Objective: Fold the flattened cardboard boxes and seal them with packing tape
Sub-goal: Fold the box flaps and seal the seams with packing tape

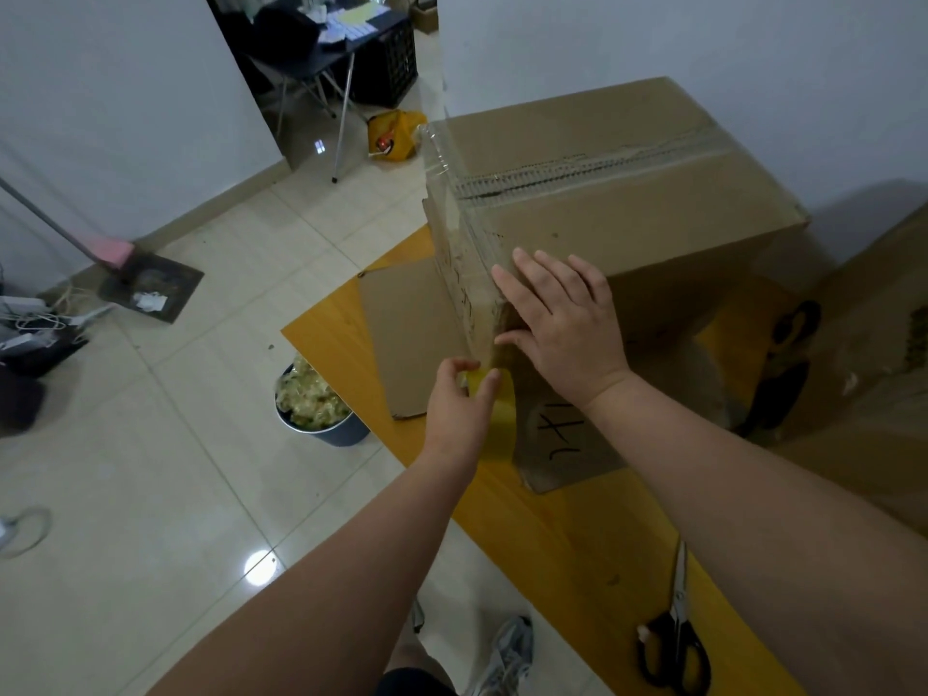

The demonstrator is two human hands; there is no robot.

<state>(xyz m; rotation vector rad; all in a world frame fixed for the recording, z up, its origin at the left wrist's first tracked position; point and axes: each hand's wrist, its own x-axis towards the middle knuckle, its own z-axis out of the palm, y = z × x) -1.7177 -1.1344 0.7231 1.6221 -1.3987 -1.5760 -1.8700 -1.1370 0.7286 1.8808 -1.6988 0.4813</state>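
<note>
Tape roll (498, 419) between left fingers (486, 383), beside box (627, 208)

Full waste bin (346, 434), dustpan (150, 288), black crate (396, 57)

We log both arms bare up to the frame edge; left hand (459, 409) and right hand (562, 319) bare too. Below: grey-and-white mesh running shoe (507, 655), edge of dark shorts (413, 683).

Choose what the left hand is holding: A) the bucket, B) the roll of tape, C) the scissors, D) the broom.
B: the left hand pinches the yellowish roll of tape at the corner of the box; the scissors lie on the table.
</note>
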